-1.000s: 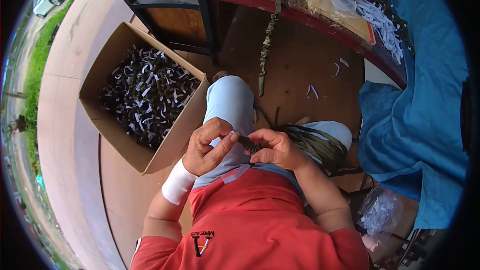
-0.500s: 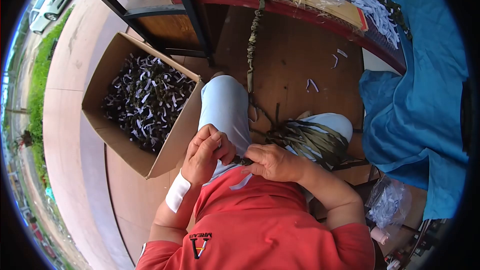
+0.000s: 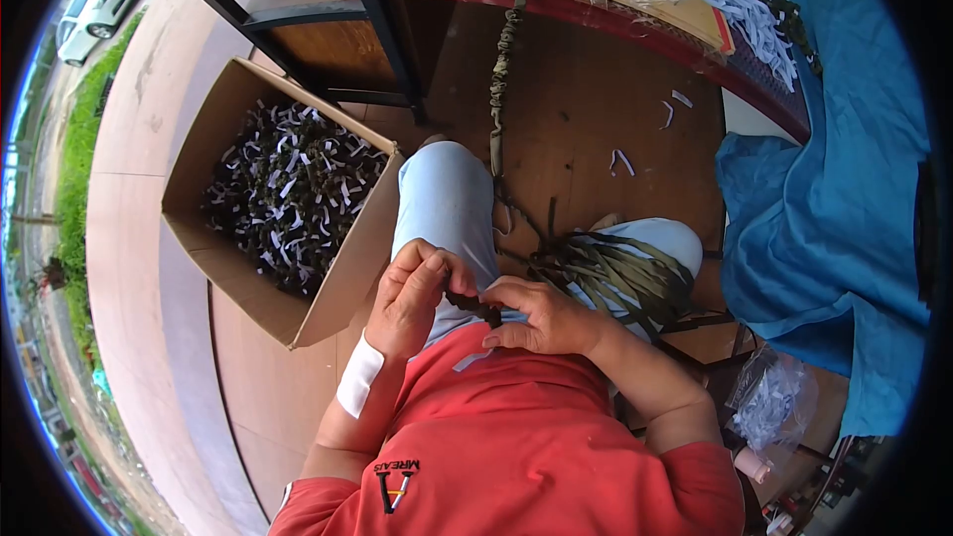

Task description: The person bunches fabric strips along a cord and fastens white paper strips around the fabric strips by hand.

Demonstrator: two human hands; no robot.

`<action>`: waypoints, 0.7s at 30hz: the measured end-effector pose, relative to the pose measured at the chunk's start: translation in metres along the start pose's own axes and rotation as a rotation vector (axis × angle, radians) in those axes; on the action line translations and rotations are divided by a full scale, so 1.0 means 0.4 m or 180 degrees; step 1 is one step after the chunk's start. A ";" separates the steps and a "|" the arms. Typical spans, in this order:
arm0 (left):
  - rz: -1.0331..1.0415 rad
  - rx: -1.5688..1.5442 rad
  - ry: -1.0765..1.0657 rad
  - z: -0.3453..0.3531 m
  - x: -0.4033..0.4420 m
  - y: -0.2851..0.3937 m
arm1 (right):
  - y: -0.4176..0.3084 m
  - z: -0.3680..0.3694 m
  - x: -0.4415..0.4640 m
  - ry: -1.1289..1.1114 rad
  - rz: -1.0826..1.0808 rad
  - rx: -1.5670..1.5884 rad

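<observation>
Between my two hands, above my lap, is a short dark green gathered strip (image 3: 473, 307). My left hand (image 3: 405, 300) pinches its left end between thumb and fingers, and a white band is round that wrist. At the other end my right hand (image 3: 544, 316) holds the strip with thumb and fingertips. A white strip (image 3: 473, 359) lies on the red shirt just below. To the right, a bundle of flat green strips (image 3: 630, 276) rests over my knee. A long gathered green strip (image 3: 499, 74) hangs from the table edge in front.
A cardboard box (image 3: 347, 283) full of dark pieces with white tags stands at the left. Ahead are a black metal-framed chair (image 3: 308, 15) and a red table (image 3: 635, 25) with plastic bags and white strips (image 3: 740, 15). Blue cloth (image 3: 824, 238) hangs at the right.
Since a second ago, both hands have moved slightly lower, towards the shirt. Compared with half a second ago, they are a little further apart, and more of the dark strip shows between them.
</observation>
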State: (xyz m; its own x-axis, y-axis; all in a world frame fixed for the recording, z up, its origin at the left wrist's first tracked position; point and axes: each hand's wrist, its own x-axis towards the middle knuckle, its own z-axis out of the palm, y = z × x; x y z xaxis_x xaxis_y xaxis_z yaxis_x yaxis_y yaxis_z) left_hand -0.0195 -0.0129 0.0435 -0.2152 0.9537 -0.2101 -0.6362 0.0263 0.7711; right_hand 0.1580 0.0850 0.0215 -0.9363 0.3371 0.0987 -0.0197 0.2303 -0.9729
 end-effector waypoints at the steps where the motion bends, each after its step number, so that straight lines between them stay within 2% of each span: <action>1: 0.0072 0.0288 0.0027 -0.001 0.001 -0.005 | 0.004 -0.014 0.013 -0.0050 -0.0037 -0.0232; 4: 0.0346 0.1080 0.0089 0.004 0.004 -0.011 | -0.031 -0.018 0.081 0.0566 -0.0407 -0.0745; 6: 0.0614 0.1549 0.0061 0.011 0.005 -0.002 | -0.032 -0.003 0.102 0.0219 -0.0211 -0.0413; 7: 0.0698 0.1420 0.0114 -0.005 0.014 0.009 | -0.029 -0.001 0.102 -0.0038 -0.0125 -0.0401; 8: 0.0756 0.0894 0.0372 -0.011 0.019 0.025 | -0.028 0.002 0.101 -0.0303 -0.0040 -0.0386; 10: 0.0813 0.0849 0.0369 -0.038 0.018 0.055 | -0.043 0.001 0.078 -0.0121 -0.0081 -0.0387; 12: 0.0321 0.0930 0.0379 -0.009 0.001 0.038 | -0.032 0.009 0.048 -0.0144 0.0078 -0.0334; 13: 0.0412 0.1308 0.0204 0.002 0.000 0.011 | -0.023 0.010 0.042 -0.0125 0.0510 0.0238; 15: 0.0724 0.2034 -0.0023 0.003 0.001 -0.026 | -0.022 0.016 0.065 0.0332 0.0327 0.0511; 17: 0.0958 0.2631 -0.0084 -0.005 0.002 -0.004 | -0.030 0.001 0.087 0.0566 -0.0010 0.0166; 18: 0.1088 0.2941 -0.0105 -0.007 0.005 0.010 | -0.025 -0.011 0.102 0.0337 -0.0212 -0.0014; 20: 0.1385 0.3123 0.0025 -0.004 0.015 0.042 | -0.009 -0.024 0.129 -0.0128 -0.0634 -0.0359; 21: 0.1185 0.2307 0.0147 0.002 0.016 0.062 | -0.011 -0.011 0.132 0.0046 -0.0613 0.0039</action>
State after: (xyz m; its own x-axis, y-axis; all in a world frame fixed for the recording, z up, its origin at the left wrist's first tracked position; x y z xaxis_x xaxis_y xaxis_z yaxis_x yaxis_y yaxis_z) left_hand -0.0359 -0.0060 0.0618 -0.3582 0.9253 0.1242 0.1170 -0.0875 0.9893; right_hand 0.1101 0.1059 0.0318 -0.9097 0.3010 0.2862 -0.2023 0.2807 -0.9382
